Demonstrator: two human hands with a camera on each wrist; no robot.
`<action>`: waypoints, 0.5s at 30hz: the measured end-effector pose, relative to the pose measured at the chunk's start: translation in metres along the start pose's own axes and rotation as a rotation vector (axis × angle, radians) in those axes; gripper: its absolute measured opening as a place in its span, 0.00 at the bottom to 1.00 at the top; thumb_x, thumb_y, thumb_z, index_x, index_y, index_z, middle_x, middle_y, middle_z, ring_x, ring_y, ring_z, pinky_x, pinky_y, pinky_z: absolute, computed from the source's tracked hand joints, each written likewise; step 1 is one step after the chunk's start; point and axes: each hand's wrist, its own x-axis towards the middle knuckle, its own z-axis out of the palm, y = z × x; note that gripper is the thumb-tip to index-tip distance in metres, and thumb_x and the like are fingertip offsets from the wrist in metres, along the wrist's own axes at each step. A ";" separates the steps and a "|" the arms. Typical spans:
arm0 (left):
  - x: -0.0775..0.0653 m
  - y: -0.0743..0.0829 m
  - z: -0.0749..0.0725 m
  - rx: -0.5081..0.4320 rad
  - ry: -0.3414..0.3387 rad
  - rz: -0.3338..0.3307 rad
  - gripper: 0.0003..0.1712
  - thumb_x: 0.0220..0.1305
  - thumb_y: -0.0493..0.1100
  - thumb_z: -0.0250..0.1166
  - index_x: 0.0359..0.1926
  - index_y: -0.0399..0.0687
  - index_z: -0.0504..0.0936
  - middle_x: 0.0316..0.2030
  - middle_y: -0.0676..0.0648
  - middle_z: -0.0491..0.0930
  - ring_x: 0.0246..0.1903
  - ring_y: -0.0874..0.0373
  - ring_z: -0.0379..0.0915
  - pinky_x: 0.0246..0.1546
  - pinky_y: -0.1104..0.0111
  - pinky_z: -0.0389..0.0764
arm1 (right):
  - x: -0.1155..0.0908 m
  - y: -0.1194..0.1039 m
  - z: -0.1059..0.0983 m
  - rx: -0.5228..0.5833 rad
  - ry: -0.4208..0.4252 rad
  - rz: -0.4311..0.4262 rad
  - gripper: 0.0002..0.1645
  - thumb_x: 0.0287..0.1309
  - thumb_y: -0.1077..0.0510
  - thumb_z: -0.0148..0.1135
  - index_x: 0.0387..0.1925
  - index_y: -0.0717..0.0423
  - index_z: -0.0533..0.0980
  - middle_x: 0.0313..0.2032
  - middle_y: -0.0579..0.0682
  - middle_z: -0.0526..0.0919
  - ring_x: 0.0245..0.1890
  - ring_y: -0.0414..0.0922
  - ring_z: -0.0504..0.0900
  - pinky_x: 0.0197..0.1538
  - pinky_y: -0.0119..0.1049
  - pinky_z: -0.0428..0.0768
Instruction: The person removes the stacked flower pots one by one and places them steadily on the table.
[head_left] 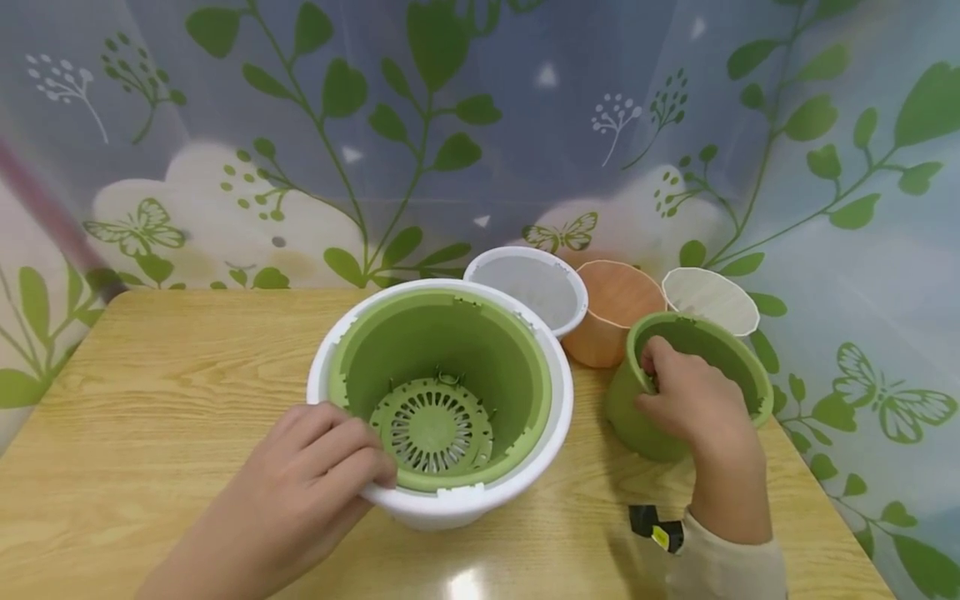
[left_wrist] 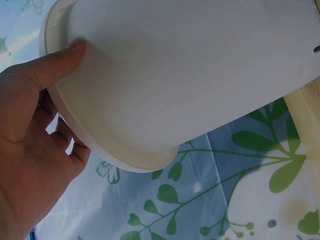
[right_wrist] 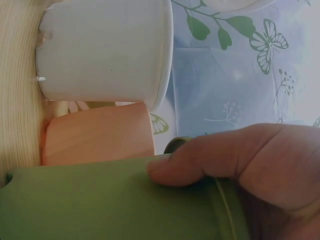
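Observation:
My left hand (head_left: 300,492) grips the near-left rim of a white flowerpot (head_left: 561,400), fingers over the edge. In the left wrist view its thumb presses the outer wall of this white pot (left_wrist: 175,75). Nested inside is a green flowerpot (head_left: 495,350) with a slotted round base. To the right, my right hand (head_left: 701,404) pinches the rim of another green flowerpot (head_left: 637,425), fingers inside it. From the right wrist view, the thumb lies on the outer wall of that green pot (right_wrist: 100,200). The inside bottom of the right pot is hidden.
Behind stand a second white pot (head_left: 532,287), an orange pot (head_left: 600,342) and a cream pot (head_left: 712,300), close together by the back edge. All are on a wooden table (head_left: 187,375) against a leaf-printed cloth backdrop (head_left: 525,150).

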 end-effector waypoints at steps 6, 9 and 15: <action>-0.001 0.000 -0.001 0.005 -0.007 -0.011 0.17 0.77 0.44 0.50 0.31 0.49 0.80 0.33 0.56 0.79 0.34 0.56 0.72 0.37 0.65 0.69 | -0.004 -0.005 -0.005 0.024 -0.008 0.048 0.33 0.54 0.43 0.70 0.56 0.49 0.66 0.36 0.52 0.77 0.34 0.53 0.78 0.32 0.48 0.70; -0.001 0.000 -0.001 -0.002 -0.011 -0.015 0.17 0.77 0.44 0.50 0.31 0.49 0.80 0.33 0.56 0.79 0.34 0.56 0.72 0.37 0.65 0.69 | -0.011 -0.011 -0.009 0.039 0.062 0.034 0.46 0.54 0.34 0.68 0.67 0.47 0.61 0.43 0.54 0.80 0.43 0.56 0.81 0.35 0.52 0.73; -0.001 0.000 -0.002 0.001 -0.013 -0.013 0.16 0.77 0.45 0.51 0.32 0.49 0.80 0.33 0.56 0.78 0.35 0.56 0.72 0.37 0.66 0.68 | -0.028 -0.033 -0.013 0.117 0.386 -0.174 0.37 0.57 0.39 0.69 0.66 0.42 0.69 0.45 0.49 0.82 0.48 0.51 0.79 0.40 0.55 0.75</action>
